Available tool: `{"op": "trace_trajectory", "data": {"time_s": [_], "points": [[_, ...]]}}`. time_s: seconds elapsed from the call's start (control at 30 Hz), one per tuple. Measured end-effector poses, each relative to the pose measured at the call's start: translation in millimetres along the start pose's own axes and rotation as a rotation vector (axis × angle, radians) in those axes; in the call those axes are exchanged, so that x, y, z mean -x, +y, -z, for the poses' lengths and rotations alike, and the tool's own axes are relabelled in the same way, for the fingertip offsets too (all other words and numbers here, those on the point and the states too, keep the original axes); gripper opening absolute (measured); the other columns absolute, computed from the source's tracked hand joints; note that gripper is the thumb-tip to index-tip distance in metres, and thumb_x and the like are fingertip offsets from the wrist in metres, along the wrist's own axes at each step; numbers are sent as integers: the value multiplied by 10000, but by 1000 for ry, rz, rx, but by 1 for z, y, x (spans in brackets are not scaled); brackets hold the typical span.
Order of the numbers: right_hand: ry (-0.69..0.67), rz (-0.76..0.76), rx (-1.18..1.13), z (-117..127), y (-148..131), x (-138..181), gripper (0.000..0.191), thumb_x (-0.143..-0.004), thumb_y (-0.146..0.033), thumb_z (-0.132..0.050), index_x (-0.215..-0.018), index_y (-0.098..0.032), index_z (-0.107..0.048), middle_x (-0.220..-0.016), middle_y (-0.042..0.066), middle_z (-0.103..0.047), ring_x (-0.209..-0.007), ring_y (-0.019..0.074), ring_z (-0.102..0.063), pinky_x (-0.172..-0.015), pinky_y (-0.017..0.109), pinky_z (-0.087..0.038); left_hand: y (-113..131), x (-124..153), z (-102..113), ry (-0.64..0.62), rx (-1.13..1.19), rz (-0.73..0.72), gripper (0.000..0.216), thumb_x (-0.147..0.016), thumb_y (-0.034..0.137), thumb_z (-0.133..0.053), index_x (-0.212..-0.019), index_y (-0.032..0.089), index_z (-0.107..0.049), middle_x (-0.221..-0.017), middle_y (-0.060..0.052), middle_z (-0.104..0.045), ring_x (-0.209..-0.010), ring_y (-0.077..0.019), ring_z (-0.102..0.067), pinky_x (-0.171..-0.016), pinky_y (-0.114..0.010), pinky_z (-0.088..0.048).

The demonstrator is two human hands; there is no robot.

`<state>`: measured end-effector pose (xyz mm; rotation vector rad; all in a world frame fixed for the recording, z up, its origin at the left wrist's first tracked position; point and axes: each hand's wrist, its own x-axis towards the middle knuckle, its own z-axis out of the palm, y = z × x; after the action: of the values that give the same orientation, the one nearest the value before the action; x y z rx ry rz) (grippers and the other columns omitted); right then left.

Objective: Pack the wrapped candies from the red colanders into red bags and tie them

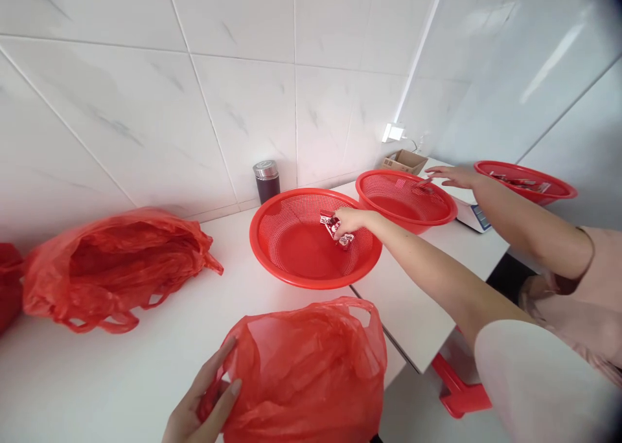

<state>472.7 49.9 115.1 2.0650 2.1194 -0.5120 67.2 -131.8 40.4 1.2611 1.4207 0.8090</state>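
Note:
My left hand (207, 391) grips the left edge of a red plastic bag (311, 365) at the table's front edge, its mouth spread wide. Reaching over the bag, my right hand (350, 221) is inside a red perforated basket (272, 261), closed on small red-and-white printed packets (336, 229). The packets hang near the basket's right wall. How many there are, I cannot tell. Only the basket's red bottom shows around them.
A second red bag (131, 268) lies open at left. Behind stands a dark flask (267, 181). To the right, a co-worker's hand (451, 176) reaches over another red basket (405, 219), near a cardboard box (404, 161) and a scale (473, 216). A farther basket (527, 181) holds packets.

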Motion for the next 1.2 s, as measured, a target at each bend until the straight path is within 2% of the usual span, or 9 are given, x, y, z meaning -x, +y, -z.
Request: {"op": "trace_trajectory", "data": {"time_s": [0.2,0.3,0.4,0.5,0.67,0.8,0.93,1.1,1.2], "points": [[114,82,-128,30,-19,38,439,-657,-395,-790,-992,-138,-671,-975,67,-679,-887,233,-628,-731,268,-462,2,-3,-5,34,38,17,698,-766,523,-623,-1408,291,-477,-951,-23,-725,-863,-230,-673,-768,-323,-569],[144,169,-238,38,-43,62,389,-726,-384,-737,-1035,-165,-646,-985,24,-685,-880,187,-641,-741,246,-475,3,-2,-11,32,51,-1,731,-769,509,-623,-1437,281,-434,-916,-24,-726,-810,-217,-673,-728,-308,-566],[175,311,-521,36,-80,89,350,-742,-364,-724,-1023,-176,-632,-954,-4,-691,-880,167,-655,-752,242,-486,4,1,-18,16,88,-4,753,-762,492,-638,-1446,264,-419,-875,-21,-719,-750,-194,-651,-705,-296,-552],[106,414,-733,13,-123,117,277,-739,-375,-726,-920,-179,-652,-878,-14,-686,-833,162,-657,-742,255,-492,7,3,-24,-10,169,32,776,-752,478,-658,-1451,256,-403,-843,-10,-698,-721,-166,-616,-716,-289,-534],[76,420,-682,-62,-173,146,413,-689,-389,-786,-1034,-226,-628,-1009,11,-603,-881,165,-620,-755,266,-482,8,6,-25,-1,266,44,756,-749,439,-643,-1446,269,-404,-1253,-57,-639,-964,-213,-631,-851,-325,-509],[40,324,-608,-100,-170,151,457,-679,-367,-797,-1086,-261,-615,-1101,26,-555,-943,185,-605,-801,287,-480,1,8,-15,54,82,-42,610,-789,319,-549,-1394,277,-484,-1403,-32,-544,-1214,-246,-530,-1009,-359,-413],[45,281,-575,-103,-149,157,543,-692,-340,-779,-1194,-287,-578,-1167,35,-562,-1105,230,-552,-920,327,-433,-7,8,-6,80,-30,-145,582,-790,226,-482,-1369,274,-510,-1464,-10,-477,-1353,-224,-394,-1115,-350,-283],[-182,297,-369,-106,-147,164,419,-693,-286,-740,-1091,-266,-609,-1145,50,-533,-928,223,-595,-727,301,-449,-12,6,-3,24,-90,-200,599,-795,203,-472,-1392,257,-484,-1474,-33,-461,-1347,-244,-401,-1086,-359,-328],[-198,300,-290,-107,-153,162,309,-710,-192,-704,-999,-241,-604,-1121,47,-519,-864,189,-595,-694,283,-430,-16,6,-2,17,-126,-229,607,-793,190,-483,-1394,274,-480,-1471,-27,-464,-1347,-245,-405,-1074,-357,-351]]}}
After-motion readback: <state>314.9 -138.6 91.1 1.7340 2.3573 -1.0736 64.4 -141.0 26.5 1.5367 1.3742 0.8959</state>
